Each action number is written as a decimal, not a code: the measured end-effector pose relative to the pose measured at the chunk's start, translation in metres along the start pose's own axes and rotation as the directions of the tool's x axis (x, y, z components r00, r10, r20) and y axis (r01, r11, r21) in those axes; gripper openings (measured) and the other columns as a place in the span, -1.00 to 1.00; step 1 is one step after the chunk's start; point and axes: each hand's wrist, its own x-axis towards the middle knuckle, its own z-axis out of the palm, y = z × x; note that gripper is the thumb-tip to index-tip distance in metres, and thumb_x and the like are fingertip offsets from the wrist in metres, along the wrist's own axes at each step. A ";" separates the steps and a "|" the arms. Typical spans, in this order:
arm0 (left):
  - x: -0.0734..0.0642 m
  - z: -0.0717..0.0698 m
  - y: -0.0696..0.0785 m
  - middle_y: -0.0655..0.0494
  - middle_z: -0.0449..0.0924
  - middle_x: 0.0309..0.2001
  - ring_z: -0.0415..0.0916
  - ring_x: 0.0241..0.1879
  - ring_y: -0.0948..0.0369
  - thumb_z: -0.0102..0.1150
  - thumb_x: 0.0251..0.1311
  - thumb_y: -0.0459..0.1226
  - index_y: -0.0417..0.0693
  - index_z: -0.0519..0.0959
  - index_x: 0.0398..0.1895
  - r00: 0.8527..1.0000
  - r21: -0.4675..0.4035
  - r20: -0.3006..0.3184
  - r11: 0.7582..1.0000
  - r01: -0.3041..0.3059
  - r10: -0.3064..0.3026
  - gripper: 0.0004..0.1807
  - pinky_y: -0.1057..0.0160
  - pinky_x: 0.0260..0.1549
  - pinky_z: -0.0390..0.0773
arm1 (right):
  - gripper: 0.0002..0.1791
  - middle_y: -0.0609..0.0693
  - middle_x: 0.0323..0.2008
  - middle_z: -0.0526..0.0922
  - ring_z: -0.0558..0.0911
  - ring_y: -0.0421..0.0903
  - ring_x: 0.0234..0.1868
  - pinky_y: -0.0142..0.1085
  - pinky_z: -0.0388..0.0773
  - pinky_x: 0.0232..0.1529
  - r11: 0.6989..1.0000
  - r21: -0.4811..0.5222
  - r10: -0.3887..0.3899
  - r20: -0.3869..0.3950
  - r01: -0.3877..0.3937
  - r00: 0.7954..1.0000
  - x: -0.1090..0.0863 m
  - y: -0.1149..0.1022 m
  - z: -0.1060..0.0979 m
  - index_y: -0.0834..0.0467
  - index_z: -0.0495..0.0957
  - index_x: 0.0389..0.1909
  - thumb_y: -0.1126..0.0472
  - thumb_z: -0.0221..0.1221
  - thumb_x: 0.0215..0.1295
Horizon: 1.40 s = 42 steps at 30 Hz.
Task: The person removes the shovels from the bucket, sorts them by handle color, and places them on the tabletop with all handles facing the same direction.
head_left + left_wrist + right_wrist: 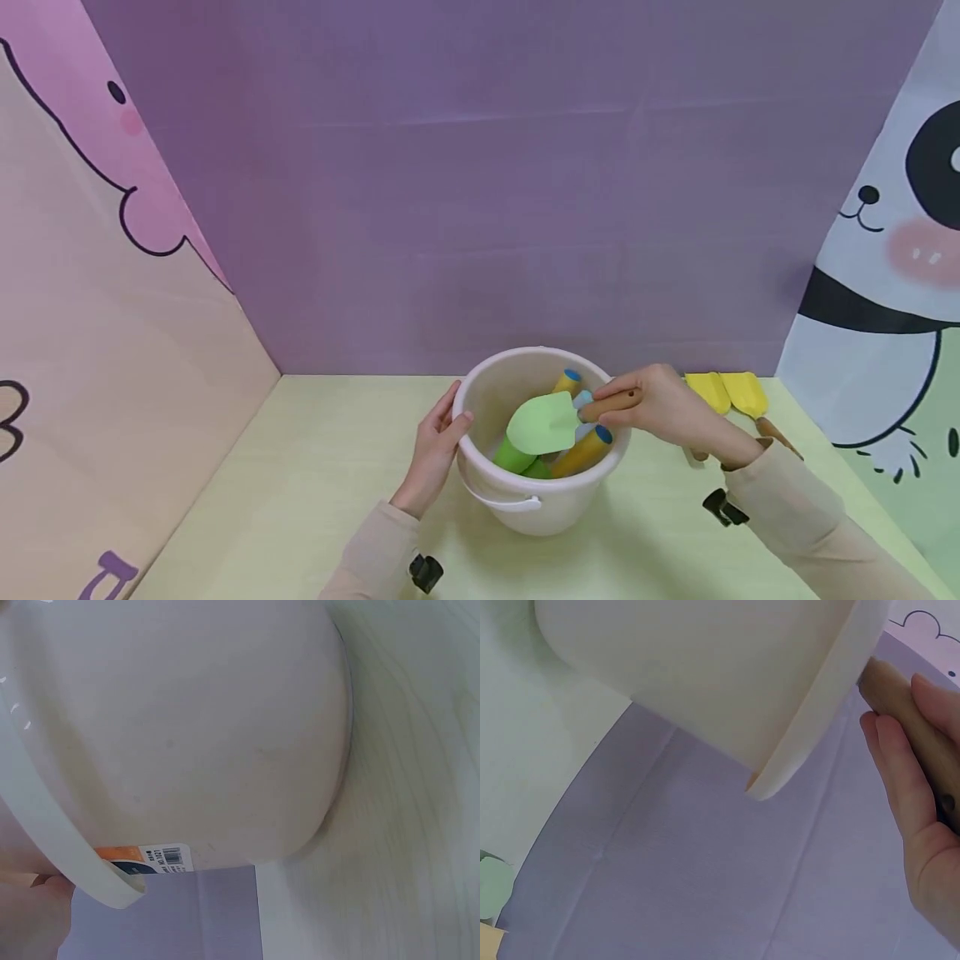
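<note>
A white bucket stands on the table, its handle hanging down at the front. My left hand grips its left rim, thumb over the edge and fingers along the outside. With my right hand I hold a light green toy shovel by its brown wooden handle. The shovel's blade is over the bucket's opening, overlapping other things inside. Among these are a yellow-orange piece with a blue end, another such piece and a green piece.
Two yellow toy shovels lie on the table at the back right, partly behind my right forearm. A purple backdrop rises behind the bucket. Side panels with cartoon animals flank the table. A label is on the bucket's side.
</note>
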 end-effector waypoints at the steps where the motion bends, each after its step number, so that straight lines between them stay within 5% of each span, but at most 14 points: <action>1: 0.000 0.000 0.000 -0.14 0.09 0.37 0.13 0.32 0.01 -0.04 0.27 -0.29 -0.15 0.02 0.40 1.000 -0.004 0.000 1.000 0.003 -0.003 -0.34 0.14 0.18 0.32 | -0.64 -0.02 -0.29 0.72 0.66 -0.15 -0.17 -0.45 0.55 -0.34 1.000 0.008 0.011 -0.016 -0.011 1.000 -0.001 0.000 -0.001 0.17 0.65 -0.15 0.08 0.32 0.03; 7: -0.001 0.001 -0.001 -0.11 0.12 0.37 0.14 0.31 0.04 -0.02 0.26 -0.28 -0.12 0.05 0.40 1.000 0.011 -0.008 1.000 0.004 -0.003 -0.34 0.28 0.12 0.39 | -0.59 -0.04 -0.27 0.72 0.62 -0.09 -0.05 -0.34 0.57 -0.10 0.990 0.129 0.071 -0.109 -0.057 0.991 -0.002 0.000 -0.006 0.19 0.60 -0.06 0.09 0.29 0.06; 15: -0.002 0.003 -0.001 -0.10 0.11 0.37 0.14 0.32 0.03 -0.02 0.26 -0.26 -0.09 0.05 0.40 1.000 0.012 -0.009 1.000 0.005 -0.005 -0.35 0.16 0.16 0.35 | -0.56 0.05 -0.14 0.68 0.61 -0.05 -0.07 -0.47 0.46 -0.37 0.988 0.111 0.129 -0.236 -0.105 0.963 -0.001 0.002 -0.015 0.17 0.60 -0.05 0.05 0.30 0.05; 22: -0.001 0.004 -0.002 -0.11 0.13 0.36 0.15 0.31 0.03 -0.01 0.25 -0.26 -0.09 0.06 0.40 1.000 0.011 -0.009 1.000 0.010 -0.010 -0.34 0.29 0.11 0.40 | -0.47 0.09 -0.09 0.65 0.59 -0.07 -0.02 -0.48 0.54 -0.25 0.981 0.151 0.161 -0.293 -0.121 0.942 -0.002 0.011 -0.017 0.20 0.57 -0.01 -0.06 0.27 0.06; 28: -0.001 0.002 0.000 -0.10 0.15 0.35 0.16 0.30 0.04 -0.01 0.24 -0.28 -0.10 0.05 0.40 1.000 0.003 -0.014 1.000 0.023 -0.023 -0.33 0.11 0.17 0.34 | -0.44 -0.11 -0.18 0.69 0.54 -0.51 -0.20 -0.56 0.52 -0.25 0.965 0.217 0.216 -0.360 -0.144 0.907 0.000 0.025 -0.015 0.21 0.52 0.06 -0.07 0.22 0.12; 33: 0.000 0.001 0.001 -0.13 0.14 0.35 0.16 0.30 0.02 -0.03 0.25 -0.30 -0.16 0.03 0.40 1.000 -0.007 -0.013 1.000 0.025 -0.025 -0.34 0.08 0.19 0.31 | -0.41 -0.11 -0.13 0.67 0.50 -0.33 -0.01 -0.61 0.47 -0.25 0.950 0.247 0.280 -0.419 -0.189 0.864 0.001 0.035 -0.013 0.19 0.50 0.09 -0.10 0.21 0.12; 35: 0.000 0.000 0.001 -0.14 0.13 0.35 0.16 0.30 0.01 -0.03 0.25 -0.32 -0.17 0.03 0.40 1.000 -0.011 -0.012 1.000 0.024 -0.024 -0.34 0.09 0.19 0.31 | -0.42 0.04 -0.02 0.61 0.51 -0.27 -0.08 -0.59 0.45 -0.38 0.946 0.245 0.303 -0.443 -0.210 0.844 0.001 0.037 -0.011 0.20 0.51 0.08 -0.09 0.21 0.12; 39: -0.001 0.000 0.002 -0.14 0.12 0.36 0.15 0.30 0.01 -0.05 0.25 -0.34 -0.17 0.03 0.40 0.999 -0.023 -0.014 0.999 0.030 -0.030 -0.34 0.07 0.20 0.29 | -0.46 0.15 0.09 0.53 0.43 -0.45 -0.37 -0.52 0.34 -0.60 0.936 0.266 0.334 -0.469 -0.229 0.818 0.002 0.045 -0.006 0.23 0.51 0.07 -0.02 0.22 0.14; 42: -0.002 0.000 0.002 -0.15 0.12 0.36 0.16 0.30 0.01 -0.05 0.25 -0.34 -0.16 0.03 0.40 0.999 -0.027 -0.015 0.999 0.036 -0.036 -0.35 0.04 0.20 0.28 | -0.43 0.14 0.11 0.51 0.49 -0.44 -0.26 -0.62 0.39 -0.48 0.923 0.306 0.360 -0.473 -0.233 0.804 0.002 0.052 -0.001 0.23 0.48 0.10 -0.02 0.22 0.14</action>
